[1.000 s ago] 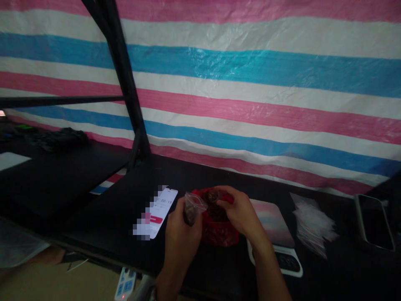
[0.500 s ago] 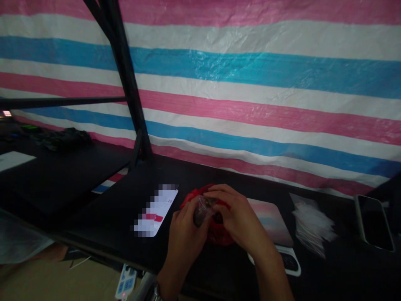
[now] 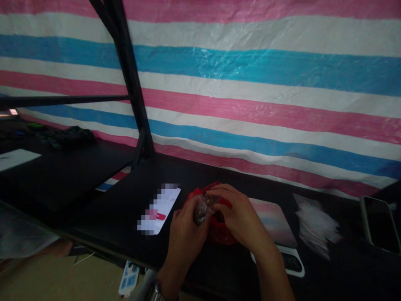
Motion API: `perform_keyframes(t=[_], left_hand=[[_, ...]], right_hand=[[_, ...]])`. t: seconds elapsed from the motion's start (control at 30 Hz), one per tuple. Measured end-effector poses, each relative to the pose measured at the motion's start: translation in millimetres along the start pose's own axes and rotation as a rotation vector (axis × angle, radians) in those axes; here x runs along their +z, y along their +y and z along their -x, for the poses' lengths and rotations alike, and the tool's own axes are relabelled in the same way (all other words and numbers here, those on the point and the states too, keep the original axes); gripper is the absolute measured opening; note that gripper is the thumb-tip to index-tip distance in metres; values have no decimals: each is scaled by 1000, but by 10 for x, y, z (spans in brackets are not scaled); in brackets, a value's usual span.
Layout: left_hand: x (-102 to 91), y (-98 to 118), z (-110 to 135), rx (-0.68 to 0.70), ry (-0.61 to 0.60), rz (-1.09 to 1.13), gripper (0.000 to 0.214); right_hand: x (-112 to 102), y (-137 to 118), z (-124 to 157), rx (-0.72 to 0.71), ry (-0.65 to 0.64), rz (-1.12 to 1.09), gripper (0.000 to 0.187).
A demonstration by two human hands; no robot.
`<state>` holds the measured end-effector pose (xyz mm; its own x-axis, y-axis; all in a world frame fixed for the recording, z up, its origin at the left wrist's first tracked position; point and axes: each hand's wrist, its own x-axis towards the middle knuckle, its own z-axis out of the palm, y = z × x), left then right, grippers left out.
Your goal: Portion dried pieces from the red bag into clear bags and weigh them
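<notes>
A small clear plastic bag (image 3: 202, 211) with something dark inside is held over a red plastic bag (image 3: 221, 235) on the black table. My left hand (image 3: 188, 225) is closed round the clear bag's left side. The fingers of my right hand (image 3: 233, 209) are bent together at the mouth of the clear bag, pinching near a small brownish item that I cannot make out. Under both hands, the red bag stands with its mouth spread, its contents mostly hidden.
To the left lies a lit phone (image 3: 159, 211). Right of my hands are a pastel flat case (image 3: 274, 221) with a white edge, a pile of small clear zip bags (image 3: 316, 225) and a dark-screened phone (image 3: 380, 223). A black metal post (image 3: 133, 88) rises behind, before a striped sheet (image 3: 250, 62).
The view has shifted slightly, so the table things sit a little further right. Both hands stay at the clear bag, with only small finger movement.
</notes>
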<state>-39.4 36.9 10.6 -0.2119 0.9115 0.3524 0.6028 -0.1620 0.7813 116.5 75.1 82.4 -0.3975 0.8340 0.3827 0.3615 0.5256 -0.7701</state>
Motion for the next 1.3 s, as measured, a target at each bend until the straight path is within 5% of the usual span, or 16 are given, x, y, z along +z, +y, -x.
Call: perform_keyframes(t=[0.23,0.37,0.6,0.73,0.9,1.07,1.13,1.3], left_hand=[[5,36,-8,-84,17,71,33],[39,11,-19,-116,59,147,38],[105,-12,4,12,131,232,49],[120,62,17,66,100,273,54],[128,169,67,69,38,381,40],[232,269,172,32,-49,435,27],[289,292,203,44,-81,446,33],[315,297,202,91,-64,354,55]], right_hand=[[-34,162,-15,189,107,7,40],[-23,236,15,167,51,130,45],[-65,-82,84,135,20,-132,27],[-137,-149,89,161,129,-193,18],[-491,-96,214,143,308,-187,13],[-637,-129,362,211,185,-202,41],[-580,-142,356,234,104,-203,38],[-696,-31,365,238,298,-184,30]])
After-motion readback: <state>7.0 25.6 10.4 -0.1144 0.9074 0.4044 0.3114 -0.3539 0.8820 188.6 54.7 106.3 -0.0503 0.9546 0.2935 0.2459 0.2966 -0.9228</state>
